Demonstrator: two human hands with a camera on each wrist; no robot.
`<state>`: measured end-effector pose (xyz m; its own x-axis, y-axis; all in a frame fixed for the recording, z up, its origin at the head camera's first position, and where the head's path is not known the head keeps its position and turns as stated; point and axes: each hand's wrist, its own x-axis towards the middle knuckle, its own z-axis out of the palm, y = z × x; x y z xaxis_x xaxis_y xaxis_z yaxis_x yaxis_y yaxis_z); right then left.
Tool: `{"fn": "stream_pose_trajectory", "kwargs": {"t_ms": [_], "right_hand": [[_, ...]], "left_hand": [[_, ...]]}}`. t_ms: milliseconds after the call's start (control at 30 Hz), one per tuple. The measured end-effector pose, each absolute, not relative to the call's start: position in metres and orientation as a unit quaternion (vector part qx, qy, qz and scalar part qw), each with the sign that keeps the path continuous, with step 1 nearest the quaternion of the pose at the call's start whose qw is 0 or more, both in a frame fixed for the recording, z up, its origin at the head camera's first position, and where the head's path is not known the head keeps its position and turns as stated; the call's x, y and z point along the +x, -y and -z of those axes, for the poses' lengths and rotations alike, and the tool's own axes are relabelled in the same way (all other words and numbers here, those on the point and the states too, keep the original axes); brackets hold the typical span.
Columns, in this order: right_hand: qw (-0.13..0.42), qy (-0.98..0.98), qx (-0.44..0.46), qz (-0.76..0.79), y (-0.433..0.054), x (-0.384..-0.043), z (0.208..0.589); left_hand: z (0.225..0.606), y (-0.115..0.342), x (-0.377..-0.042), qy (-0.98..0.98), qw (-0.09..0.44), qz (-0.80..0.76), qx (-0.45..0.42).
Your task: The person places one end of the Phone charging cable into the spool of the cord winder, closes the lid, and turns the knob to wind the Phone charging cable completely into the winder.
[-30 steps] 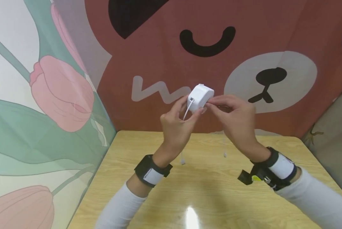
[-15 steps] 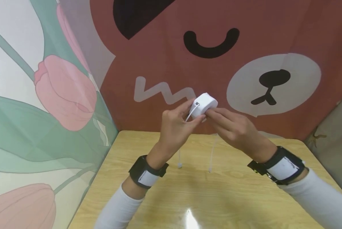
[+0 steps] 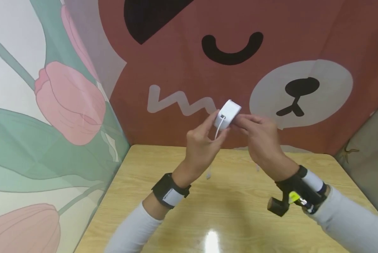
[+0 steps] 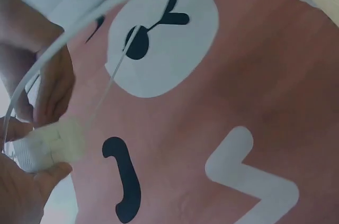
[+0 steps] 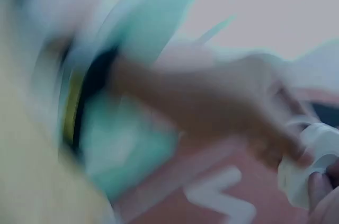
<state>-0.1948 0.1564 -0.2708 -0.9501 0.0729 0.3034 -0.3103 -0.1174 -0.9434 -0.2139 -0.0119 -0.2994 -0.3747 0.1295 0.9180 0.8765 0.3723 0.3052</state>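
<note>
A white rounded cable winder (image 3: 229, 110) is held up above the table's far edge. My left hand (image 3: 203, 149) grips it between thumb and fingers. From a slot in its side a white cable (image 3: 218, 129) runs down past this hand. My right hand (image 3: 264, 137) is at the winder's right side, its fingertips partly hidden behind it. In the right wrist view, right-hand fingers (image 5: 319, 189) sit in the round recess of the winder (image 5: 296, 181). Two small cable plugs hang below, one plug (image 3: 209, 174) near the left wrist, the other plug (image 3: 257, 168) beside the right forearm.
Below the hands lies a light wood table (image 3: 207, 218). A brown bear-print cloth (image 3: 176, 70) stands right behind it, and a tulip-print cloth (image 3: 71, 105) borders the left. Both wrists wear black straps, the right strap (image 3: 302, 189) with a camera sticking out.
My right hand has kept working at the winder's side, its wrist rolling one way and back. The winder has tilted and moved slightly right and down. The hanging plugs have swung.
</note>
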Motion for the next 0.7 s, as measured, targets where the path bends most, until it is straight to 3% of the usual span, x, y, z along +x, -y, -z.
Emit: {"fn": "stream_pose_trajectory", "kwargs": {"t_ms": [67, 133, 200, 333, 400, 500, 700], "right_hand": [[0.000, 0.536, -0.008, -0.844, -0.156, -0.193, 0.262], [-0.032, 0.509, -0.016, -0.860, -0.156, -0.194, 0.260], [0.040, 0.595, 0.058, -0.801, -0.158, -0.195, 0.264], [0.373, 0.793, 0.252, -0.410, -0.161, -0.201, 0.276], [0.489, 0.763, 0.341, -0.250, -0.164, -0.206, 0.279], [0.548, 0.709, 0.427, -0.120, -0.169, -0.209, 0.281], [0.578, 0.664, 0.473, 0.022, -0.177, -0.211, 0.279]], "left_hand": [[0.301, 0.010, -0.215, 0.704, 0.454, 0.423, -0.346], [0.302, 0.011, -0.215, 0.705, 0.461, 0.422, -0.335], [0.301, 0.012, -0.215, 0.703, 0.451, 0.440, -0.330], [0.296, 0.014, -0.215, 0.694, 0.402, 0.508, -0.315], [0.293, 0.015, -0.215, 0.691, 0.375, 0.538, -0.304], [0.289, 0.017, -0.212, 0.699, 0.341, 0.553, -0.298], [0.285, 0.022, -0.209, 0.714, 0.294, 0.546, -0.326]]}}
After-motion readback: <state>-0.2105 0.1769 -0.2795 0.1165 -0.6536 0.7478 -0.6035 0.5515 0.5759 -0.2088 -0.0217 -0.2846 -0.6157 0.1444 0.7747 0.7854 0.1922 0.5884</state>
